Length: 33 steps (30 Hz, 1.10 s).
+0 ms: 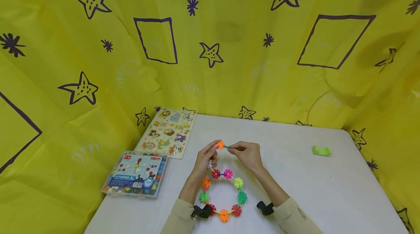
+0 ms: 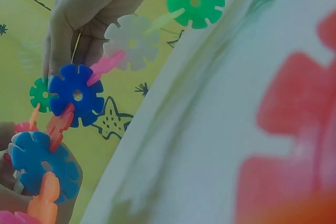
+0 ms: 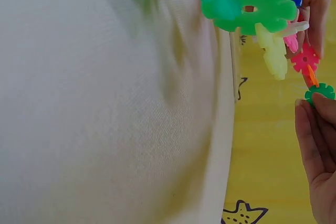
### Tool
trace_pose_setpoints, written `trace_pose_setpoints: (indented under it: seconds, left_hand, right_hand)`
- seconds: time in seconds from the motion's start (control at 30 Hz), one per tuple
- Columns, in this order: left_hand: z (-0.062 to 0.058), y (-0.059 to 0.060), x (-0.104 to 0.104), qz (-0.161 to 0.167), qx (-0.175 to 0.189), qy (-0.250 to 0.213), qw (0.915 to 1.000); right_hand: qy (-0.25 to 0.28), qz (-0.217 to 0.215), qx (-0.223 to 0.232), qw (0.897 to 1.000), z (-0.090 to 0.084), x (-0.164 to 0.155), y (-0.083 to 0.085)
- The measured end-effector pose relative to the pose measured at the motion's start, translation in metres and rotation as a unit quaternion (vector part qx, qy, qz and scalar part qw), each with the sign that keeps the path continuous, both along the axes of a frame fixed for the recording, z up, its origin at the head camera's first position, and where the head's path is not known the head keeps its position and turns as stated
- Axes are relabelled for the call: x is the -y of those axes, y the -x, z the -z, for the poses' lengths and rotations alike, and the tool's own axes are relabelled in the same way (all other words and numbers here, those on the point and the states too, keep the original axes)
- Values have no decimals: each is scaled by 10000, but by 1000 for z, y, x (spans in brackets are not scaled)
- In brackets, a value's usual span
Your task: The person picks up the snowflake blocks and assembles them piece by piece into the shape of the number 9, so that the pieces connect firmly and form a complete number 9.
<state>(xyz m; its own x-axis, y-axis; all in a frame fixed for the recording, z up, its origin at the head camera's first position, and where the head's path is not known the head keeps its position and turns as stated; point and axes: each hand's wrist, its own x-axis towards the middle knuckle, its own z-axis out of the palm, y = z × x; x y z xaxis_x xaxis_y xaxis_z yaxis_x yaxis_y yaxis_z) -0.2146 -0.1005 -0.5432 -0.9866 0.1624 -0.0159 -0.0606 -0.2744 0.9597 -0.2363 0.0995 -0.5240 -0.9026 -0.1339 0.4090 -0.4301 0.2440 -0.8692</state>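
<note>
My left hand (image 1: 204, 160) pinches a small orange notched disc (image 1: 220, 145) in the head view. My right hand (image 1: 248, 155) pinches a green notched disc (image 3: 320, 93) by its edge, seen nearly edge-on from the head. A short orange piece (image 3: 313, 76) runs between the green disc and a pink disc (image 3: 305, 59) at the left fingers. Below the hands, a ring of several coloured notched discs (image 1: 224, 215) joined by short connectors reaches up to the left hand. In the left wrist view, blue discs (image 2: 77, 96) of this chain overlap the hands.
A lidded clear box of coloured parts (image 1: 136, 174) stands at the left on the white table (image 1: 282, 146). Behind it lies an animal picture board (image 1: 168, 132). A light green curved block (image 1: 321, 151) sits at the right. Yellow patterned cloth (image 1: 229, 81) encloses the table.
</note>
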Motion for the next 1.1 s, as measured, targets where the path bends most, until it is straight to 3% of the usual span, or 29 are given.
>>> trace_pose_setpoints:
  seconds: [0.2, 0.37, 0.57, 0.8, 0.93, 1.1]
  left_hand:
    - [2, 0, -1, 24, 39, -106, 9999]
    - [3, 1, 0, 140, -46, 1, 9999]
    - [1, 1, 1, 132, -376, 470, 9981]
    - [0, 4, -1, 321, -565, 695, 9955]
    - [-1, 4, 1, 440, -569, 916, 9932]
    - [0, -3, 12, 845, -327, 1652, 9821]
  right_hand:
    - [-322, 124, -495, 9982, 3, 2, 1]
    - [-401, 133, -494, 9979, 4, 2, 0]
    - [-454, -90, -293, 9985, 1, 2, 0]
    - [-685, -149, -426, 9966, -4, -3, 2]
    - [-787, 23, -462, 9958, -5, -7, 2]
    - [-842, 412, -385, 9949, -6, -15, 1]
